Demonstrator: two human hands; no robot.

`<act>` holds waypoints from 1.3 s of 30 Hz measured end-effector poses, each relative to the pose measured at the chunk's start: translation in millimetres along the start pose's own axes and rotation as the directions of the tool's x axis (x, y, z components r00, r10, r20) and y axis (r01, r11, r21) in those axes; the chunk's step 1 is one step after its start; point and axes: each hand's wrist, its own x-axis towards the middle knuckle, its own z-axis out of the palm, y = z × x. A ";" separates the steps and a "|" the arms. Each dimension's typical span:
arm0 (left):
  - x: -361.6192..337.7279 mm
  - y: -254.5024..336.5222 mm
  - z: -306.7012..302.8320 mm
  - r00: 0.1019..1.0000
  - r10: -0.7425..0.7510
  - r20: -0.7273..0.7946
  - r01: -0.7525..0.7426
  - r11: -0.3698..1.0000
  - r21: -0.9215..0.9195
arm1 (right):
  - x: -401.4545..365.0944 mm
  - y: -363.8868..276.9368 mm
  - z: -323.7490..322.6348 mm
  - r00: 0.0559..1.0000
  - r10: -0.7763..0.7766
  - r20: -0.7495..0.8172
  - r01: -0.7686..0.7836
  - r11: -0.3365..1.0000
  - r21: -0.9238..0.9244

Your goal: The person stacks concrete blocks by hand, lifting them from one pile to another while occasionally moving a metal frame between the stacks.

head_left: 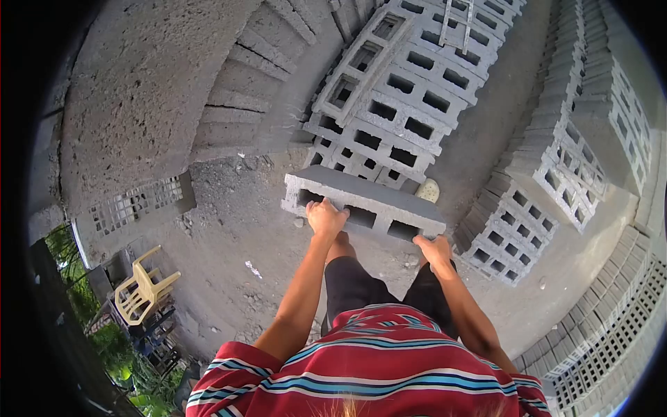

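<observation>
A grey concrete hollow block is held level in front of my legs, its three hollows facing me. My left hand is closed on it at the wall between the left and middle hollows. At the block's right end, my right hand grips the lower corner, its fingertips partly hidden. Just beyond the held block rises a stack of similar hollow blocks. Whether the held block touches that stack cannot be told.
Another block lies on the stack's left side, and a ladder-like frame farther back. More stacked blocks stand right. A cream oval object rests on the ground. Leftward are a rough concrete mass and a plastic chair.
</observation>
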 end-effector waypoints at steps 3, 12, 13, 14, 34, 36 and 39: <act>43.5 3.4 40.5 0.994 0.102 0.039 -0.102 0.995 -0.005 | 24.0 22.0 28.8 0.982 0.117 -0.146 -0.089 0.979 0.183; 131.2 -15.5 43.6 0.985 0.172 -0.035 -0.170 0.985 0.036 | 107.6 34.5 103.8 0.991 0.017 -0.133 0.048 0.883 0.466; 138.2 -13.2 41.5 0.981 0.182 -0.062 -0.180 0.983 0.041 | 115.4 28.5 106.3 0.987 0.009 -0.158 0.067 0.880 0.470; 145.9 -10.7 38.7 0.989 0.147 0.016 -0.148 0.988 0.041 | 128.9 27.9 109.7 0.988 0.014 -0.156 0.061 0.884 0.464; 198.4 -10.0 69.1 0.985 0.115 0.128 -0.134 0.978 0.161 | 191.6 53.4 152.8 0.955 0.150 -0.255 -0.041 0.920 0.389; 198.1 -6.3 64.6 0.982 0.100 0.163 -0.125 0.980 0.155 | 178.8 35.0 142.0 0.942 0.199 -0.269 -0.097 0.931 0.351; 198.4 -6.1 61.1 0.980 0.121 0.161 -0.146 0.977 0.154 | 183.6 44.7 147.3 0.949 0.226 -0.218 -0.120 0.903 0.413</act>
